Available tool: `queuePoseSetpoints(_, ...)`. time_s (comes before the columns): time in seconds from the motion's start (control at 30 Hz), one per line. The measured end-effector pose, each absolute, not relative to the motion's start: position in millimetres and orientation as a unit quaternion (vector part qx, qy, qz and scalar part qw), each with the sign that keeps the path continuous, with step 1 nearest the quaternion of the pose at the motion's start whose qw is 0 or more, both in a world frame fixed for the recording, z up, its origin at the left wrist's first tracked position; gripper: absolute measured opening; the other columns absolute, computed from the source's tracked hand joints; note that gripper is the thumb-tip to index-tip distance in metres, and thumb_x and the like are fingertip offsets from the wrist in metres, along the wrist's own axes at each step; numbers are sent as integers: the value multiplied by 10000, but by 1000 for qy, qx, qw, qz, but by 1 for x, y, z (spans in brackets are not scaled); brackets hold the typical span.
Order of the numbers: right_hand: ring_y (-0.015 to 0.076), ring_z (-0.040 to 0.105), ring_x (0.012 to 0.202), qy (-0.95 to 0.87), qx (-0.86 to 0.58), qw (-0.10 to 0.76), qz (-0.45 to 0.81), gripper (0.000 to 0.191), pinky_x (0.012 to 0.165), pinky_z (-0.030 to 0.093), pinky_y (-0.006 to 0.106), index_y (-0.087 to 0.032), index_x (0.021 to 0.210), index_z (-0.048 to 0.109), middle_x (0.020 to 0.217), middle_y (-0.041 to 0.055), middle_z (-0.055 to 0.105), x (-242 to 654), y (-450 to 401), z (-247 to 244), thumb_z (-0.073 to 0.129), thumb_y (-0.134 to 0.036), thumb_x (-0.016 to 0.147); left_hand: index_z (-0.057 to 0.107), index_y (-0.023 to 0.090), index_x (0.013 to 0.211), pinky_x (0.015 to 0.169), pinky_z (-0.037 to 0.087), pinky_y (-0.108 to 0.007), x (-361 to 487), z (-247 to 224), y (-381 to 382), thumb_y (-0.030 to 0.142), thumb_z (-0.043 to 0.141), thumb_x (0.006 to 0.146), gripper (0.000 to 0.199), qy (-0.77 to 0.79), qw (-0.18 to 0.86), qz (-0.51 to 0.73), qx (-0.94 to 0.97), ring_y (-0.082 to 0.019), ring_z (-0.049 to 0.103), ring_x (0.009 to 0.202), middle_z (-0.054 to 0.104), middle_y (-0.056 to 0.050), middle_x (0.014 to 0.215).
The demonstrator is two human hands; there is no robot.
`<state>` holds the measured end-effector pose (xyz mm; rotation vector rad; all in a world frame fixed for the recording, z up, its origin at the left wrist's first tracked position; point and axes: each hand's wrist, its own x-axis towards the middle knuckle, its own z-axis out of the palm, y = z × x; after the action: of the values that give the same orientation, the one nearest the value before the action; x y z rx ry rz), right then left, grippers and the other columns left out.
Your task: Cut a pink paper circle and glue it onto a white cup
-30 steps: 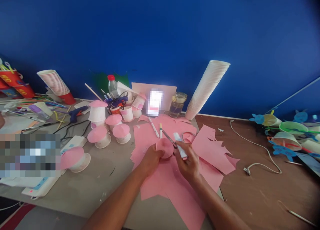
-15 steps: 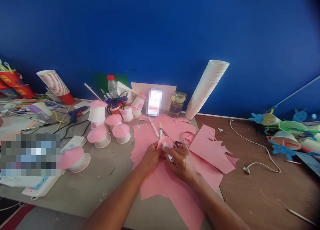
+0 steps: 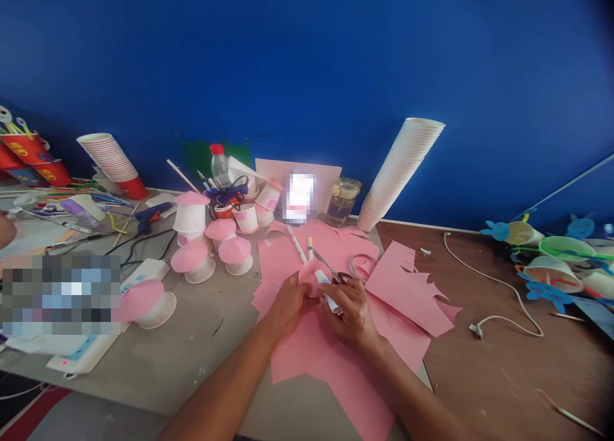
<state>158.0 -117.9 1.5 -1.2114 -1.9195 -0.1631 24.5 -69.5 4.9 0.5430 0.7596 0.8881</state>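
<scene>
My left hand (image 3: pixel 291 305) pinches a small rounded piece of pink paper (image 3: pixel 309 273) above the middle of the table. Closed round a white glue stick (image 3: pixel 332 304) with blue print, my right hand (image 3: pixel 354 314) is right beside it. One end of the stick lies over the pink paper; my fingers hide part of both. Under and around my hands, pink paper sheets (image 3: pixel 292 358) with cut edges are spread out. Just beyond my right fingers are scissors (image 3: pixel 341 277) with dark handles. Two white pens or markers (image 3: pixel 296 242) rest on the sheets ahead.
White paper cups with pink cone tops (image 3: pixel 236 255) stand to the left. Farther back are a lit phone (image 3: pixel 298 198), a glass jar (image 3: pixel 343 201) and a tall leaning cup stack (image 3: pixel 400 172). A power strip (image 3: pixel 91 354) lies left, a white cable (image 3: pixel 503 278) right.
The pink paper has turned and shows more of its flat face. The glue stick now reaches across it at a slightly different angle. The whole view has shifted a little.
</scene>
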Motion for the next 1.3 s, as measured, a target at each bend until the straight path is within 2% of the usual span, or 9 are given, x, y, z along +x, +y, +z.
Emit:
queuePoseSetpoints(0.2, 136, 535, 522, -761, -501, 413, -21, 258, 665, 314, 329, -198, 1044, 584, 612, -14, 642, 156, -116, -3, 496, -106, 819, 562, 134, 685, 546, 432, -205, 25, 6, -68, 43, 629, 628, 126, 266, 832, 415, 255, -83, 500, 567, 523, 21, 617)
queuePoseSetpoints(0.27, 137, 522, 517, -755, -508, 414, -13, 244, 648, 315, 322, -192, 1037, 590, 597, -12, 635, 156, -116, -4, 499, -120, 823, 584, 131, 718, 555, 436, -214, 25, 4, -68, 134, 662, 700, 80, 241, 839, 422, 244, -89, 506, 575, 536, 10, 633)
queuePoseSetpoints(0.33, 141, 511, 514, -751, -510, 419, -1, 220, 629, 320, 313, -190, 1021, 597, 589, -10, 634, 154, -117, -4, 505, -138, 829, 589, 132, 740, 563, 448, -237, 26, 2, -67, 256, 661, 763, 145, 233, 843, 425, 235, -107, 528, 583, 562, -7, 656)
queuePoseSetpoints(0.43, 153, 503, 528, -744, -515, 426, 33, 195, 614, 356, 306, -197, 1014, 609, 593, -7, 642, 153, -119, -2, 515, -179, 843, 582, 137, 752, 575, 469, -259, 26, 1, -67, 334, 677, 767, 219, 255, 832, 435, 231, -140, 578, 618, 607, -28, 689)
queuePoseSetpoints(0.7, 177, 551, 592, -697, -561, 440, 82, 239, 637, 451, 327, -207, 1076, 620, 769, 43, 715, 154, -119, -3, 492, -266, 883, 623, 141, 834, 683, 473, -272, 28, 3, -72, 346, 692, 758, 229, 265, 808, 446, 279, -167, 619, 752, 656, -40, 789)
queuePoseSetpoints(0.93, 182, 629, 729, -688, -538, 456, 172, 233, 628, 499, 289, -242, 1061, 647, 926, 52, 722, 155, -122, -5, 536, -269, 858, 562, 151, 732, 619, 442, -245, 25, -3, -69, 367, 688, 759, 251, 298, 782, 479, 267, -115, 555, 613, 587, 9, 655)
queuePoseSetpoints(1.1, 205, 645, 789, -660, -554, 485, 150, 241, 666, 515, 316, -235, 1077, 637, 956, 67, 721, 157, -121, -9, 549, -272, 855, 595, 145, 768, 669, 456, -259, 25, 0, -69, 355, 685, 762, 229, 285, 787, 471, 277, -146, 593, 700, 620, -15, 713)
queuePoseSetpoints(1.2, 201, 649, 770, -663, -551, 485, 150, 231, 639, 513, 302, -240, 1068, 638, 934, 63, 723, 157, -122, -9, 555, -258, 853, 586, 153, 749, 662, 453, -251, 26, 1, -70, 353, 696, 748, 229, 299, 785, 469, 273, -141, 588, 693, 619, -9, 714)
queuePoseSetpoints(1.3, 203, 651, 815, -655, -527, 522, 144, 227, 695, 516, 314, -234, 1072, 625, 942, 67, 717, 156, -123, -6, 549, -249, 858, 583, 158, 748, 659, 447, -246, 27, -1, -70, 373, 683, 756, 238, 317, 775, 475, 273, -131, 575, 666, 605, 3, 683)
